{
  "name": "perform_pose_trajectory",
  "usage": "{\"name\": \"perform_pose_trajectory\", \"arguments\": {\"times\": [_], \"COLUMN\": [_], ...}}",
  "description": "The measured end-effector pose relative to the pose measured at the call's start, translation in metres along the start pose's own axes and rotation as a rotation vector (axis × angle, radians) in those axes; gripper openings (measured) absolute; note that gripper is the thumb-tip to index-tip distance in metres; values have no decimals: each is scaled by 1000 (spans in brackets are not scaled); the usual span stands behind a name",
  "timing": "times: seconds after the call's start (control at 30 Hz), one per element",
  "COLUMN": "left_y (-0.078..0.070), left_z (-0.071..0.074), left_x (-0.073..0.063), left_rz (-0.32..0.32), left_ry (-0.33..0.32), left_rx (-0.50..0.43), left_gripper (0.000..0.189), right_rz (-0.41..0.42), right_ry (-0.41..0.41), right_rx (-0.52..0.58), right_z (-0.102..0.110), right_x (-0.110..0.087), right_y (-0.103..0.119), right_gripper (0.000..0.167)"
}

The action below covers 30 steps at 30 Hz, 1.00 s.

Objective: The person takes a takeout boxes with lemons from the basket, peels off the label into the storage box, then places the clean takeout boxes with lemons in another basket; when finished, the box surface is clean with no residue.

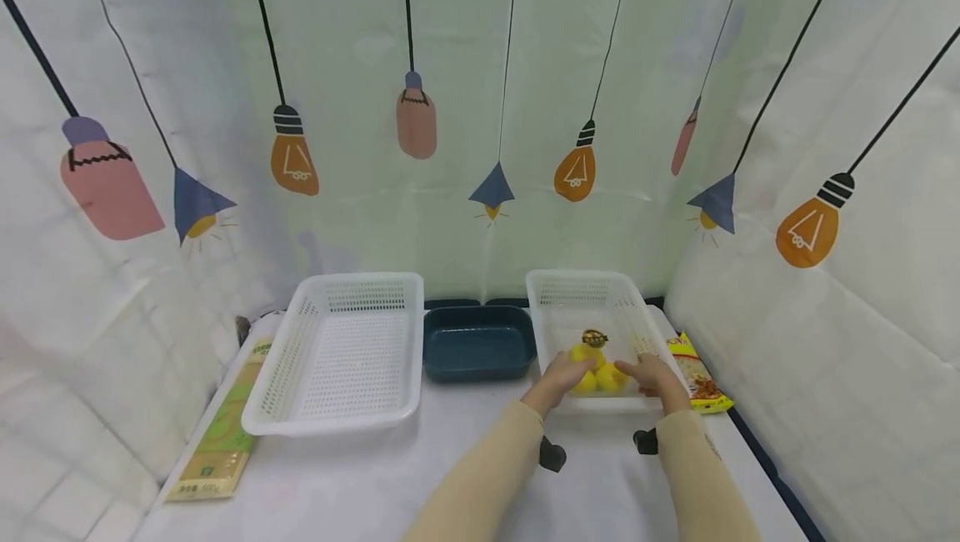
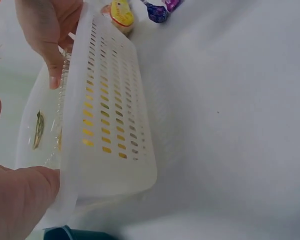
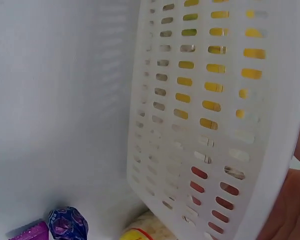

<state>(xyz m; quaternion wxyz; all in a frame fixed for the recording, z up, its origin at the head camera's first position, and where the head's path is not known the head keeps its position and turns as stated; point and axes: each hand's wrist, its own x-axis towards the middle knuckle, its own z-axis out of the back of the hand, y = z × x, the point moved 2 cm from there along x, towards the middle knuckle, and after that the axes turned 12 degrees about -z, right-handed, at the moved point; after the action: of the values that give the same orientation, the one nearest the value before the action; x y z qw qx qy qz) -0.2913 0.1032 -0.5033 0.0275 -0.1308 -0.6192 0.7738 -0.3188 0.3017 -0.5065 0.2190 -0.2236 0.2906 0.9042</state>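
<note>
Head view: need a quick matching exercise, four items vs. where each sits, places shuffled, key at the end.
1. navy tray
2. yellow round things
3. long green packet
4. yellow packet

A. inside the right white basket
B. along the left side of the left white basket
C. just beyond the right basket's right side
D. between the two baskets

Pairs: 1-D, 2-A, 3-B, 4-C
</note>
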Motion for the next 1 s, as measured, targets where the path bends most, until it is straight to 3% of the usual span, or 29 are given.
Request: {"name": "perform_pose_trajectory", "arguments": {"times": [0.27, 0.5, 0.6, 0.87, 1.0], "left_y": [-3, 0, -2, -10, -8], "left_z": [3, 4, 5, 18, 23], "left_x": [-5, -7, -9, -14, -17], "left_rz": [-38, -66, -96, -233, -271], "left_ry": [-7, -14, -19, -74, -98], "left_rx": [18, -9, -7, 84, 66], "left_gripper": [72, 64, 61, 50, 49], "right_rz": [40, 31, 32, 149, 158], "right_ry": [-63, -97, -108, -193, -223], "right_rx": [-59, -42, -35, -106, -66], "right_z": [8, 20, 26, 36, 35], "right_x": [-2, -18, -26, -47, -59], "right_y": [1, -2, -4, -6, -5], "right_gripper": [78, 76, 77, 77, 79]}}
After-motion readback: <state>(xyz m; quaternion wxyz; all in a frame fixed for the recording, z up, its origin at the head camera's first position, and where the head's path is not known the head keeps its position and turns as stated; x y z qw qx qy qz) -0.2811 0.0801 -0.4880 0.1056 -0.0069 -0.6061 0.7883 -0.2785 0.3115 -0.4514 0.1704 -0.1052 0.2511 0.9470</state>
